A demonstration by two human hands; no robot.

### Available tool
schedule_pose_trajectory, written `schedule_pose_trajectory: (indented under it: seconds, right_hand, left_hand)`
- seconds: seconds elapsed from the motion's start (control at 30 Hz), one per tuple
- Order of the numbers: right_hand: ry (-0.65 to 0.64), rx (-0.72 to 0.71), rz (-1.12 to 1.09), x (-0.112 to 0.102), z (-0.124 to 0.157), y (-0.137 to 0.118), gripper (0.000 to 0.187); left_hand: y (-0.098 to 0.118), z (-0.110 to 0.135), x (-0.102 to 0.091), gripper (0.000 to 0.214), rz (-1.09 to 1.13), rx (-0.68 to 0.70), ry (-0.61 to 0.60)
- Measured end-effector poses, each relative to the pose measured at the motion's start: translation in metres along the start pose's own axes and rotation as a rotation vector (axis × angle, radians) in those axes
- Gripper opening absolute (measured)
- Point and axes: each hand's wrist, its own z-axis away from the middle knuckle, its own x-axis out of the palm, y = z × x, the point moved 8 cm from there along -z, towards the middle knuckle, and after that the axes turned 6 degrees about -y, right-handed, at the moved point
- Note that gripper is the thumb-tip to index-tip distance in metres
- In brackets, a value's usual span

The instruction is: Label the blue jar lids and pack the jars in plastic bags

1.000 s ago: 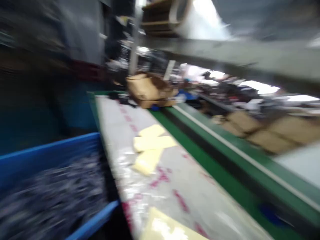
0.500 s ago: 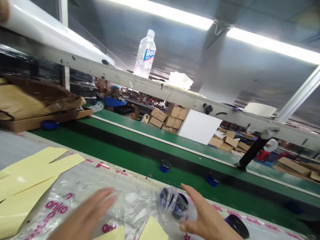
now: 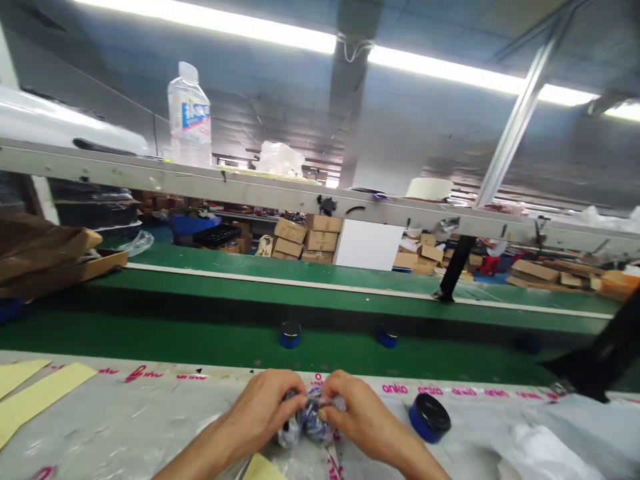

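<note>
A clear plastic bag (image 3: 314, 427) with dark blue items inside sits at the near edge of the work table, between both hands. My left hand (image 3: 267, 403) is closed in a pinch on the bag's left side. From the right, my right hand (image 3: 354, 405) pinches the same bag, thumb and fingers together. The exact shape of the contents is blurred and partly behind the fingers. Beside my right hand stands a round blue container with a black top (image 3: 430, 419). A yellow paper piece (image 3: 263, 468) lies just below the bag.
Blue round containers (image 3: 290, 335) stand on the green conveyor belt (image 3: 200, 340) beyond the table. Yellow sheets (image 3: 45, 397) lie at left, crumpled white plastic (image 3: 543, 453) at right. A metal shelf beam (image 3: 280, 193) crosses above, carrying a water bottle (image 3: 190, 120).
My left hand has moved right to the bag, and both hands have closed on it. The view has turned right and levelled.
</note>
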Motion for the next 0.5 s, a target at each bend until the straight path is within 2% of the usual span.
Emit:
schedule_pose_trajectory:
  seconds: [0.2,0.27,0.3,0.33,0.43,0.47,0.5]
  right_hand:
    - [0.046,-0.04,-0.078,0.003,-0.007,0.004,0.007]
    - [0.056,-0.059,-0.14,0.004,-0.006,0.006,0.007]
    - [0.061,-0.064,-0.167,0.004,-0.005,0.007,0.006]
    - [0.062,-0.064,-0.19,0.004,-0.005,0.008,0.006]
    - [0.055,-0.039,-0.226,0.005,-0.005,0.012,0.006]
    - [0.049,-0.034,-0.238,0.006,-0.006,0.012,0.006]
    - [0.043,-0.035,-0.253,0.008,-0.007,0.011,0.006]
  left_hand:
    - [-0.008,-0.004,0.017,0.027,0.005,-0.118,0.135]
    - [-0.008,0.001,0.02,0.035,0.066,-0.156,0.119]
    - [-0.008,0.003,0.022,0.041,0.108,-0.175,0.072]
    - [-0.008,0.005,0.026,0.053,0.139,-0.194,0.001]
    - [-0.001,0.007,0.036,0.115,0.069,-0.188,-0.197]
    - [0.003,0.005,0.037,0.125,0.007,-0.152,-0.212]
    - [0.008,0.003,0.038,0.125,-0.05,-0.111,-0.195]
